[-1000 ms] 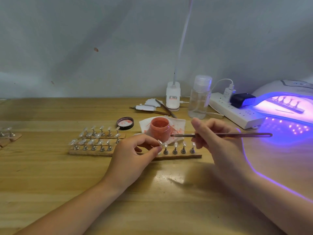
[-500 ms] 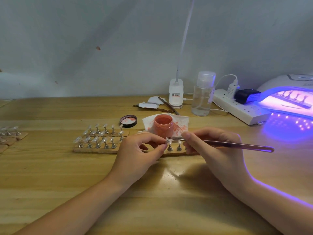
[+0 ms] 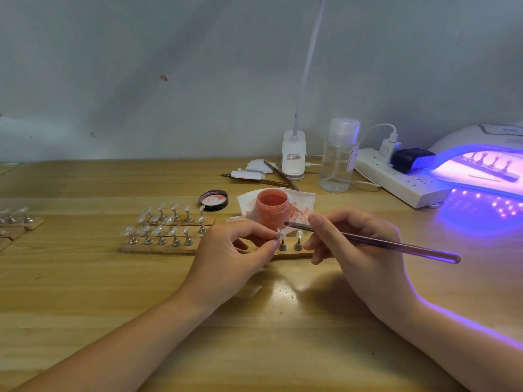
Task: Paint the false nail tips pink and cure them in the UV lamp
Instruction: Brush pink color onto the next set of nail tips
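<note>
desk [image 3: 85, 278] unchanged, brush [image 3: 368, 240] tip slightly higher

glossy wooden table [image 3: 85, 292], clear plastic nail tips [image 3: 158, 230], metal stands [image 3: 161, 240]

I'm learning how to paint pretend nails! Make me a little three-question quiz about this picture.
1. True or false: the lid is on the pink paint jar.
2. Which hand holds the brush? A) left B) right
3. Fill in: the lamp glowing purple already has a strip of ____ inside.

Key
1. False: the jar is open; its lid lies on the table.
2. B: the right hand holds it, while the left hand pinches a nail tip.
3. nail tips.
</note>
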A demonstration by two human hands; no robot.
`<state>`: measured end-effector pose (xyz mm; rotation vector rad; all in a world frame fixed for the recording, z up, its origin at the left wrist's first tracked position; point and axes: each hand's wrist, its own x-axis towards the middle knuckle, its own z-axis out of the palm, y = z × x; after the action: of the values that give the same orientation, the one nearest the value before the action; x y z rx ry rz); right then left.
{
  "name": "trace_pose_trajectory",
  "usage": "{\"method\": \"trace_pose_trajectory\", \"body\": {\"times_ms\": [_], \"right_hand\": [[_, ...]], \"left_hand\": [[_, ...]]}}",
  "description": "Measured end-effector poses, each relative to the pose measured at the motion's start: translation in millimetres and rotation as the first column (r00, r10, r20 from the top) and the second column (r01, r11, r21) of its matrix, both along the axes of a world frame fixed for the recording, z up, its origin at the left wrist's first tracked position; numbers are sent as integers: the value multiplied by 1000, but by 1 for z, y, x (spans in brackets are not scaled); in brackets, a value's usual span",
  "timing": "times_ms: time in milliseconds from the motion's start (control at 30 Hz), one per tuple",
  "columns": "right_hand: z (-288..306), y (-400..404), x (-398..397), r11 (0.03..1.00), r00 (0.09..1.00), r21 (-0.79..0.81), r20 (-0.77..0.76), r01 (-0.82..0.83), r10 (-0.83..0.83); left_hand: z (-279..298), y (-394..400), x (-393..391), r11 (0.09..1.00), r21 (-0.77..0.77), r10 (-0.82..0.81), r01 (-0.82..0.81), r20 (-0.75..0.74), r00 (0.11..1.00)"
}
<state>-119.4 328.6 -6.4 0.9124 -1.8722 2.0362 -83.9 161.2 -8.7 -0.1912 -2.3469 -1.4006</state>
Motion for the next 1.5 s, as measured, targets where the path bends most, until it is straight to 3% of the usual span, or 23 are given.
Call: {"method": "trace_pose_trajectory", "body": {"times_ms": [233, 1100, 1500], "right_hand": [[-2, 0, 0, 998, 997, 57, 80, 13, -17], [-5, 3, 0, 960, 979, 248, -188, 128, -81], [-5, 2, 1, 962, 983, 230, -143, 146, -116]], "left_hand": [[0, -1, 0, 1000, -3, -5, 5, -11, 1000], [-1, 0, 1, 1000, 10, 17, -17, 9, 1000], [-2, 0, -1, 1000, 16, 17, -18, 8, 1000]]}}
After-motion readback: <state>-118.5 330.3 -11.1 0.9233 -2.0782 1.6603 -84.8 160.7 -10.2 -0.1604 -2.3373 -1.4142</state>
